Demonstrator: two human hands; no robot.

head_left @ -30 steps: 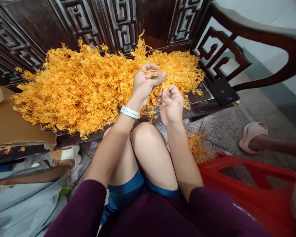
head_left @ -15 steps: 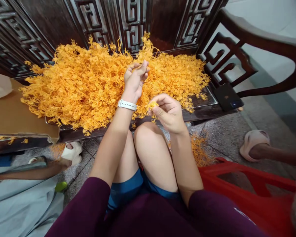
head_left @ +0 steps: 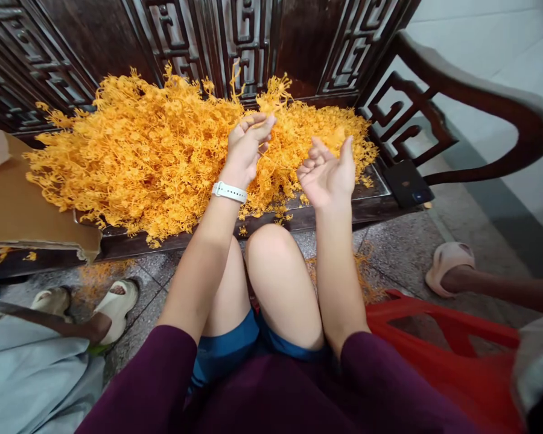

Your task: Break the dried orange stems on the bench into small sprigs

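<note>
A large heap of orange, flower-like sprigs (head_left: 149,150) with thin stems and frilly tips is spread over the dark wooden bench (head_left: 364,208). My left hand (head_left: 247,147), with a white watch band on its wrist, is closed in a pinch in front of the heap. A thin orange sprig (head_left: 276,90) rises just above its fingertips, though the grip point is partly hidden. To its right, my right hand (head_left: 328,175) is turned palm up over the front of the heap, thumb and fingers apart. An orange blur lies just beyond its fingers; I cannot tell whether it is loose or part of the heap.
A black phone (head_left: 407,182) lies at the bench's right end by the curved armrest (head_left: 475,72). Cardboard (head_left: 36,205) covers the left end. A red plastic stool (head_left: 452,355) stands at right. Other people's feet in sandals (head_left: 117,307) are on both sides.
My right hand has moved up and right from near my knee, its pinch on a small orange piece opened. My left hand stays nearly in place. The view has shifted slightly.
</note>
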